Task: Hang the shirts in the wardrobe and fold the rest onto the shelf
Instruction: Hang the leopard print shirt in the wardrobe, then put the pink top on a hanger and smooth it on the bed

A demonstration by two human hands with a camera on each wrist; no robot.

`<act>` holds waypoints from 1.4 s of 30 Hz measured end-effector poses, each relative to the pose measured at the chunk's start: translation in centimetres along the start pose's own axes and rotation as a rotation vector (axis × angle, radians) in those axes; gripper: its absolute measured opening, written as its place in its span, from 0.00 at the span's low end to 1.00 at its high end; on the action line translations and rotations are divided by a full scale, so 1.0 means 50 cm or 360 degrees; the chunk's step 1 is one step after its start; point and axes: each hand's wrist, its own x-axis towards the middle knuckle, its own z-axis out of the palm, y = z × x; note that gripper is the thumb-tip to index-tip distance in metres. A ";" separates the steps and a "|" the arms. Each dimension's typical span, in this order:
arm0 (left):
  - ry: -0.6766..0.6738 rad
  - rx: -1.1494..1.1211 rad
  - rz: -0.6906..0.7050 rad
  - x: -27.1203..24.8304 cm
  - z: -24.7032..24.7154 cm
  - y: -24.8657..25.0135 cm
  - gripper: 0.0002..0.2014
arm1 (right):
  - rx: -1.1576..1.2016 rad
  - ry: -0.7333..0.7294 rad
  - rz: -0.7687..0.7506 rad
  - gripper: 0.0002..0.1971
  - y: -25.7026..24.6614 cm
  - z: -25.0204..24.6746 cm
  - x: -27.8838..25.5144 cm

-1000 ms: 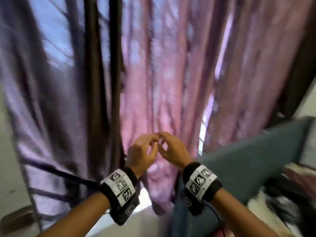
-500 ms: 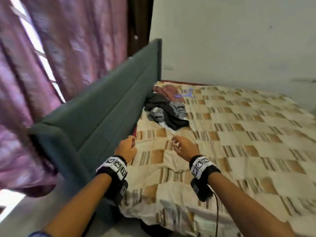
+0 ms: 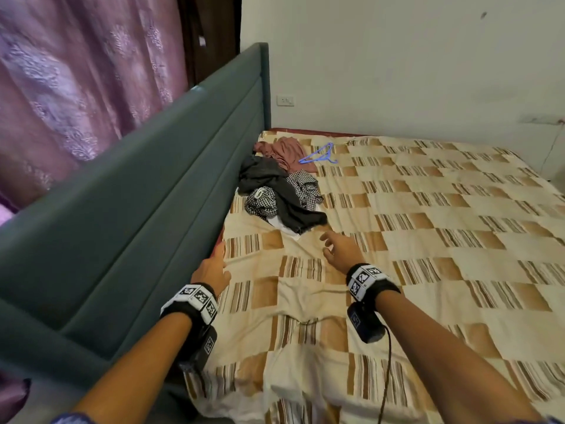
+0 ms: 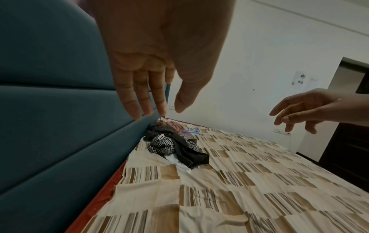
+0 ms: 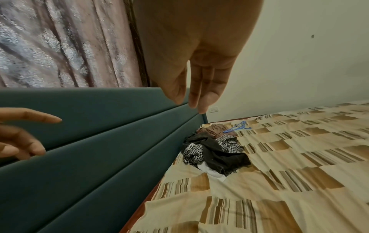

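Hands reach out over the bed, empty: left hand and right hand both loose, holding nothing. Farther off, the clothes lie piled by the headboard, a blue hanger beyond. Next, I think, grab one shirt. Only the left wrist view shows a dark doorway.

hands parted and opened, view swung onto bed
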 end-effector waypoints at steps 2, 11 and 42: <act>0.0011 0.0019 0.0026 0.051 -0.014 -0.008 0.39 | -0.0001 -0.0003 0.0012 0.14 -0.012 0.019 0.044; -0.0116 0.0091 0.0053 0.261 -0.036 -0.035 0.37 | -0.0035 0.0050 0.0030 0.14 -0.039 0.011 0.245; -0.0391 0.0069 -0.0358 1.164 0.303 0.269 0.32 | -0.0130 -0.0715 0.0241 0.18 0.620 0.166 1.175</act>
